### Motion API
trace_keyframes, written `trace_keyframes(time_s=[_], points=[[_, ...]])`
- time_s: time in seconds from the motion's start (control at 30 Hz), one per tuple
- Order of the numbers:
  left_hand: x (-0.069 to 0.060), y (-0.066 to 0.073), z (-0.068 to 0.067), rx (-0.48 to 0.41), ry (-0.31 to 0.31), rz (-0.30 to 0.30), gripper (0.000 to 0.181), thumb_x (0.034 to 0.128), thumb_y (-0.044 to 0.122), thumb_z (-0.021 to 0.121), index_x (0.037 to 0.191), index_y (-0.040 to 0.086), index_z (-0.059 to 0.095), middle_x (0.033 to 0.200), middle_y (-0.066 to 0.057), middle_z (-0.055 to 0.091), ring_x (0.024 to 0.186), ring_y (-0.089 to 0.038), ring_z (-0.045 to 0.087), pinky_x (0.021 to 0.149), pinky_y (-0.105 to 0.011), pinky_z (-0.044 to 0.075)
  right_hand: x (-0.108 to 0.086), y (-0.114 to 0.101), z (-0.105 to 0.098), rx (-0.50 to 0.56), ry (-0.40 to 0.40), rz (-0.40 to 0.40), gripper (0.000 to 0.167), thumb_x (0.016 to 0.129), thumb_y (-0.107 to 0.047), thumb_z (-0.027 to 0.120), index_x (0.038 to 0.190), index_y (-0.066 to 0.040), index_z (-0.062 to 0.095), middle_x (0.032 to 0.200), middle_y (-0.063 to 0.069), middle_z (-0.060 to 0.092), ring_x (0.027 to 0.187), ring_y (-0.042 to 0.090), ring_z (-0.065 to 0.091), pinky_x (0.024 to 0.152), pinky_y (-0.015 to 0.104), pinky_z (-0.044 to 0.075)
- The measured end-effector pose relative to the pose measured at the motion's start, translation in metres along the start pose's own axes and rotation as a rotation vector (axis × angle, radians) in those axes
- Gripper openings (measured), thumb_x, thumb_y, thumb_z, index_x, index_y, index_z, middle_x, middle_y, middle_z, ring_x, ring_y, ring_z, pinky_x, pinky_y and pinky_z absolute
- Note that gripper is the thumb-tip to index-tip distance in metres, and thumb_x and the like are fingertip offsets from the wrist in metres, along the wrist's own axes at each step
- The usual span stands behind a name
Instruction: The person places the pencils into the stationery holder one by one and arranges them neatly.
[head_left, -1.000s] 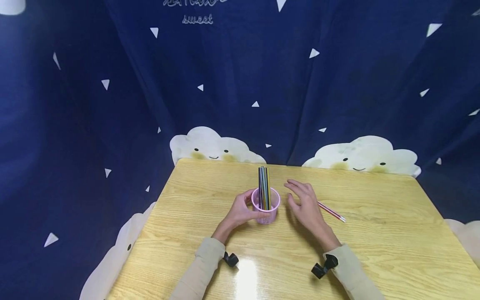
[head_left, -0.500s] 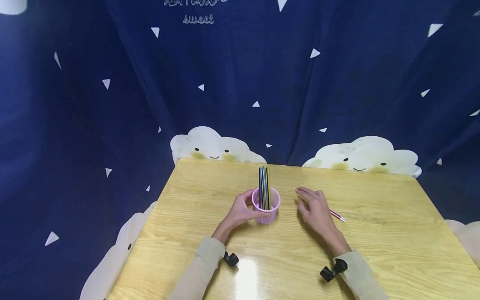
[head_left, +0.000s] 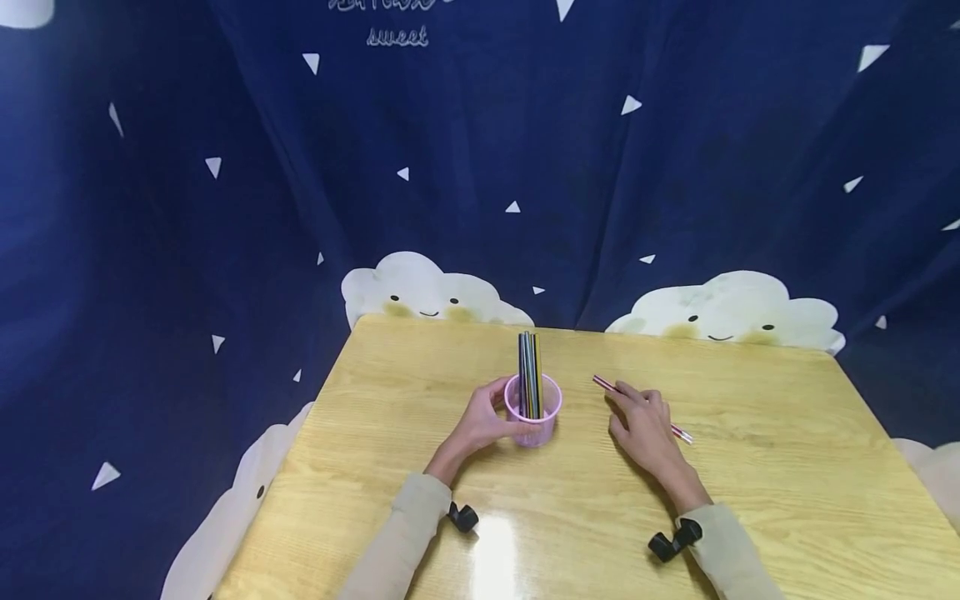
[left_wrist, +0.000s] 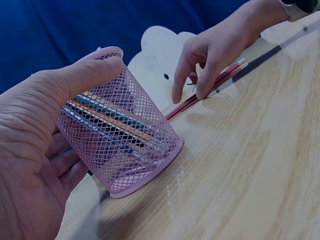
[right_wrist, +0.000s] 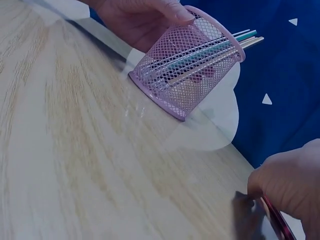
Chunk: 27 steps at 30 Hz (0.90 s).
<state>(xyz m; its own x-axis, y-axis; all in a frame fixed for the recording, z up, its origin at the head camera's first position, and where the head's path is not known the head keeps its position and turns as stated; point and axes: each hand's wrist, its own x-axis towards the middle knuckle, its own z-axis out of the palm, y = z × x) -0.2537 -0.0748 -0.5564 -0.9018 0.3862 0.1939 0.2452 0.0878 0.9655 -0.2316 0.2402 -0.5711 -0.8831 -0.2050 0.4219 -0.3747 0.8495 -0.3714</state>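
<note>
In the head view my left hand [head_left: 483, 419] grips a pink mesh pencil cup [head_left: 531, 432] from its left side. Its thumb lies across the front near the rim. Several pencils [head_left: 531, 375] stand upright in the cup. To the right, my right hand [head_left: 648, 433] is over red pencils [head_left: 682, 433] lying on the table. In the left wrist view its fingers point down on either side of the red pencils [left_wrist: 227, 74], of which two ends seem to show side by side. In the right wrist view a finger is against a red pencil [right_wrist: 276, 220].
The wooden table [head_left: 585, 525] carries the cup and the red pencils. Behind it hangs a dark blue curtain [head_left: 465, 108] with white triangles and smiling clouds. A small black device [head_left: 463, 518] is on each wrist.
My right hand has moved right, away from the cup, and come down over the red pencils, uncovering their far end. The left hand and cup have stayed in place.
</note>
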Motion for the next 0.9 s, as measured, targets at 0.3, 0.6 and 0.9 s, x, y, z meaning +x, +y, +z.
trace_keyframes(time_s=[0.3,0.6,0.9], points=[[0.000,-0.003,0.000,-0.014,0.000,0.008,0.078,0.0703,0.009,0.096,0.141,0.011,0.063,0.131,-0.005,0.071,0.119,-0.023,0.067,0.110,-0.045,0.051,-0.005,0.001,0.004,-0.021,-0.030,0.000,0.034,0.094,-0.007,0.067,0.127,0.000,0.072,0.139,0.022,0.065,0.107,0.043,0.053,0.078,0.052,0.039],[-0.001,-0.001,0.001,-0.007,-0.005,0.019,0.079,0.0717,0.011,0.095,0.143,0.009,0.061,0.131,-0.007,0.071,0.118,-0.024,0.066,0.108,-0.042,0.052,-0.008,-0.002,0.007,-0.042,-0.031,-0.020,0.030,0.096,-0.008,0.065,0.124,-0.001,0.074,0.140,0.022,0.064,0.114,0.044,0.055,0.084,0.055,0.040],[-0.001,0.001,0.001,-0.001,-0.007,0.018,0.080,0.0715,0.011,0.095,0.143,0.010,0.061,0.131,-0.004,0.071,0.118,-0.020,0.066,0.108,-0.040,0.052,-0.012,-0.005,0.010,-0.047,0.014,-0.061,0.029,0.095,-0.006,0.066,0.122,0.000,0.074,0.136,0.023,0.066,0.109,0.043,0.056,0.080,0.055,0.043]])
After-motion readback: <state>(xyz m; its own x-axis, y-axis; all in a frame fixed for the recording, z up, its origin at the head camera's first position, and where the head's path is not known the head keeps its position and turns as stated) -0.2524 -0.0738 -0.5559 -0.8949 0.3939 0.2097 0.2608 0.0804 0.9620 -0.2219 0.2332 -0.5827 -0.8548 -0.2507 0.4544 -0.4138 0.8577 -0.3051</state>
